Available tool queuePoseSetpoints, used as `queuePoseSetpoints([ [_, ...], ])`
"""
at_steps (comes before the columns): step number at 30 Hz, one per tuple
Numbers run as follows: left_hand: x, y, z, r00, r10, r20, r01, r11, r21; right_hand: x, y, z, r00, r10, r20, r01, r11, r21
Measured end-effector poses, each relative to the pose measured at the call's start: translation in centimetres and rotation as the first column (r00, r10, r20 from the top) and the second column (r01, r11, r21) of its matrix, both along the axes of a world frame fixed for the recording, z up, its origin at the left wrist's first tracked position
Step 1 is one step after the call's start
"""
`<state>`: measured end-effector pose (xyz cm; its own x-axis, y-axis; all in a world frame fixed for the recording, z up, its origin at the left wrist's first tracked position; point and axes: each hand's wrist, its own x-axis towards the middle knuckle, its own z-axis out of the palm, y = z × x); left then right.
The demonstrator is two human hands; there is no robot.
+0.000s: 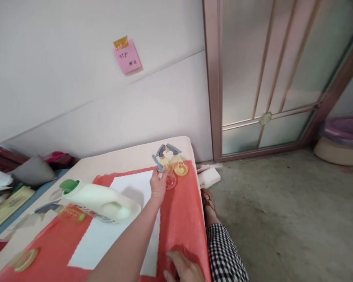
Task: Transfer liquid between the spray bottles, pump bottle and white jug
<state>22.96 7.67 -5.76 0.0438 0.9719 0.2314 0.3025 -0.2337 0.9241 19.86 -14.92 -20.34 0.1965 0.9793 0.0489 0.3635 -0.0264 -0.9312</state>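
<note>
Head view, left fingers [155,177] grasping spray bottle [158,163] below its top, grip unclear in right fingers [178,260]

Small black-and-white checks cover the trousers [226,254], and the shoe [207,197] is brown.

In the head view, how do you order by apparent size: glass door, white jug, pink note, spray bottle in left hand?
1. Glass door
2. White jug
3. Pink note and spray bottle: unsure, the left hand partly covers the bottle.
</note>
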Motion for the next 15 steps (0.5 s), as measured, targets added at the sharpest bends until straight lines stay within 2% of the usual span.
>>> queuePoseSetpoints([
  [4,-2.2,-4.2,1.6,0.999,0.010,0.033,-0.011,0.999,0.034,1.4,-0.5,2.6,0.994,0.013,-0.109,-0.008,0.999,0.046],
  [6,-4.1,-7.5,3.0,0.997,0.010,0.076,-0.013,0.999,0.038,2.3,-0.8,4.2,0.943,-0.007,-0.333,0.025,0.998,0.049],
  [7,-5.2,-9.3,3.6,0.994,0.019,0.107,-0.021,1.000,0.023,2.8,-1.1,5.0,0.867,-0.044,-0.496,0.063,0.998,0.022],
  [8,-6.4,-11.3,4.1,0.983,0.041,0.181,-0.038,0.999,-0.022,3.2,-1.5,5.7,0.741,-0.094,-0.665,0.102,0.994,-0.028],
  [10,-9.0,-15.6,4.6,0.958,0.101,0.267,-0.063,0.987,-0.148,3.9,-2.5,7.1,0.421,-0.159,-0.893,0.111,0.986,-0.124],
  [11,-10.2,-17.7,4.5,0.959,0.106,0.263,-0.053,0.978,-0.204,4.2,-3.0,7.8,0.296,-0.147,-0.944,0.079,0.988,-0.129],
  [12,-11.4,-19.8,4.3,0.958,0.125,0.257,-0.059,0.966,-0.251,4.5,-3.6,8.5,0.219,-0.105,-0.970,0.038,0.994,-0.099],
  [13,-12.4,-21.8,3.9,0.950,0.181,0.256,-0.105,0.953,-0.283,4.9,-4.1,9.2,0.189,-0.051,-0.981,0.002,0.999,-0.052],
  [15,-14.2,-25.3,3.5,0.921,0.256,0.295,-0.167,0.941,-0.294,5.7,-4.7,11.1,0.225,0.044,-0.973,-0.041,0.999,0.035],
])
